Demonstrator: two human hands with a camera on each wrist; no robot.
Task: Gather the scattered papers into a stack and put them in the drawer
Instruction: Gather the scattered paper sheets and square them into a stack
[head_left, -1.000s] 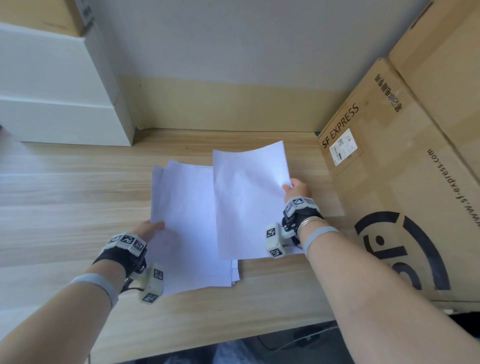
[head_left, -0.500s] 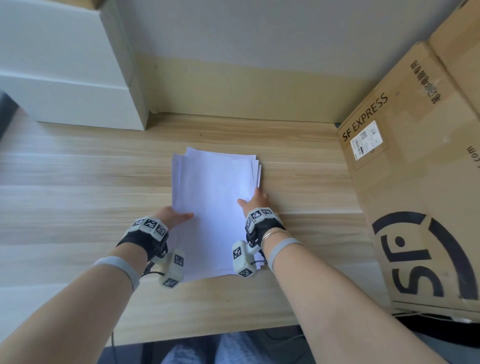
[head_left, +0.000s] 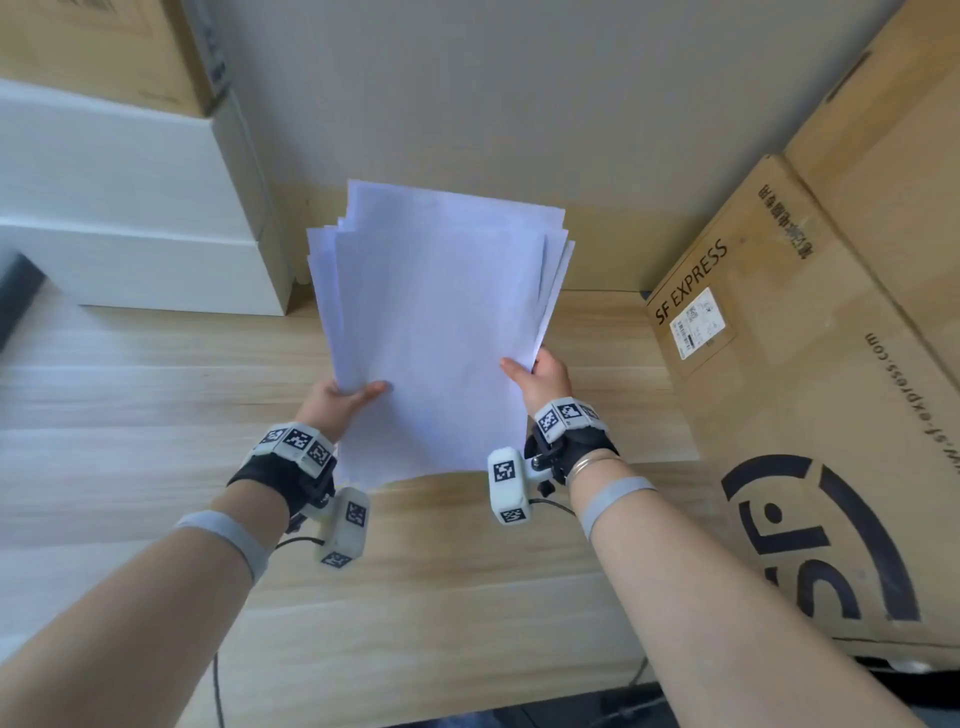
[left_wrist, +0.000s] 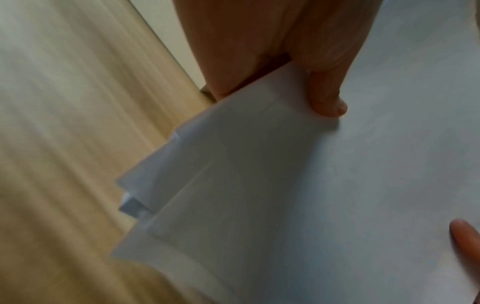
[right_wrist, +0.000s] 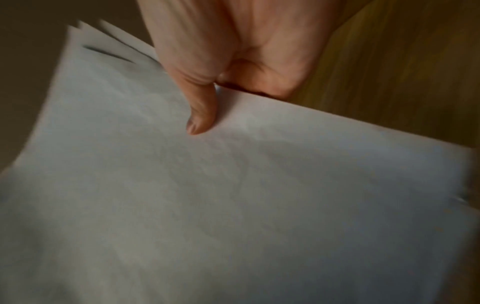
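Observation:
A loose stack of white papers (head_left: 436, 322) is held up off the wooden desk (head_left: 130, 441), tilted toward me, its sheets fanned unevenly at the top. My left hand (head_left: 343, 402) pinches the stack's left edge, thumb on the front sheet. My right hand (head_left: 540, 376) pinches the right edge the same way. The left wrist view shows the thumb on the papers (left_wrist: 311, 205) with offset sheet corners. The right wrist view shows my right thumb pressed on the top sheet (right_wrist: 233, 195). No drawer is clearly visible.
A white cabinet or box (head_left: 130, 208) stands at the back left against the wall. A large SF Express cardboard box (head_left: 805, 415) fills the right side of the desk. Another cardboard box (head_left: 93, 47) sits on top of the white unit.
The last sheet was laid on the pile, both hands closed on its sides, and the whole stack has been lifted off the desk and tilted up.

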